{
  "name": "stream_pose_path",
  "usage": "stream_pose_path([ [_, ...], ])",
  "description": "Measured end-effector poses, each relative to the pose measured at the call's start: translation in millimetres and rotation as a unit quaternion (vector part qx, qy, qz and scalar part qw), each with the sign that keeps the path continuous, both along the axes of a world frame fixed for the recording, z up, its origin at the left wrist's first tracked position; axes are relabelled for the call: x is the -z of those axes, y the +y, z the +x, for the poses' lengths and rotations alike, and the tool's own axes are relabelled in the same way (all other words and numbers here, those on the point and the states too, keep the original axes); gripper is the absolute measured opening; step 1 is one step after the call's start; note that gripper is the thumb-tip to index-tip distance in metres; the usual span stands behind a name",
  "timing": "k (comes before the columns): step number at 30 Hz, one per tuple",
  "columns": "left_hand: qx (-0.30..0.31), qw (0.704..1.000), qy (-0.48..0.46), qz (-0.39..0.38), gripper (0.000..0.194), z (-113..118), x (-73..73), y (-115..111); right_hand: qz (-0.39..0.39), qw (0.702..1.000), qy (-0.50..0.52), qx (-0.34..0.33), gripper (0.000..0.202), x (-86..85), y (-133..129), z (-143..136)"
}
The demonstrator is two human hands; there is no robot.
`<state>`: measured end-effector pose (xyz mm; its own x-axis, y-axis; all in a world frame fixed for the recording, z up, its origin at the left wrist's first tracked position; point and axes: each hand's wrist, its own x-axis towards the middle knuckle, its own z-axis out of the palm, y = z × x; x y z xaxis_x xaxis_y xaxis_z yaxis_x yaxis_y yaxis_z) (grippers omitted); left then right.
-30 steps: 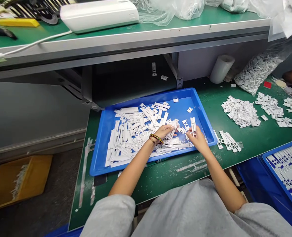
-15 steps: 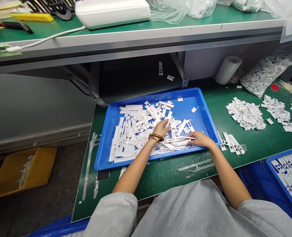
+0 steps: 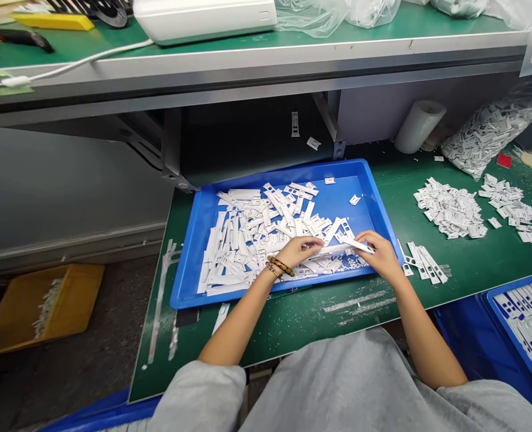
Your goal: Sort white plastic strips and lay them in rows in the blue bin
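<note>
Head view: over the blue tray [image 3: 337,207], our right hand [image 3: 385,258] finger-pinched a white strip [image 3: 359,245] near one end, likely keeping its length accessible; our left hand's [image 3: 296,250] fingers curled, grip unclear.

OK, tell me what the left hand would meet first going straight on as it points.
The left hand would probably meet the long white strip by its fingertips; depth is unclear, so the two may be touching.

Green workbench [image 3: 292,324], grey wall [image 3: 68,192], dark floor [image 3: 113,306]
</note>
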<state>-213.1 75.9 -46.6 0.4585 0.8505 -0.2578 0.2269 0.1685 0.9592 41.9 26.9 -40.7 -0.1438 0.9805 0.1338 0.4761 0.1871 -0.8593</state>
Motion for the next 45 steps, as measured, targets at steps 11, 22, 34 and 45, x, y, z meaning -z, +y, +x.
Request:
stream_pose_path([
  [11,-0.019,0.987,0.117,0.108,0.016,18,18.8,8,0.047,0.996,-0.021,0.072,0.012,17.0,-17,16],
  [22,-0.127,0.966,-0.156,-0.16,0.018,17,12.0,3,-0.001,0.977,-0.138,0.16,0.017,29.7,-17,21],
  [34,-0.217,0.696,-0.489,-0.479,0.021,20,-13.1,-27,-0.051,0.98,0.093,0.168,0.04,7.5,-5,-26],
  [45,-0.083,0.745,-0.493,-0.442,0.03,42,-43.1,-75,-0.085,0.973,0.213,0.03,0.039,-31.6,5,-78],
])
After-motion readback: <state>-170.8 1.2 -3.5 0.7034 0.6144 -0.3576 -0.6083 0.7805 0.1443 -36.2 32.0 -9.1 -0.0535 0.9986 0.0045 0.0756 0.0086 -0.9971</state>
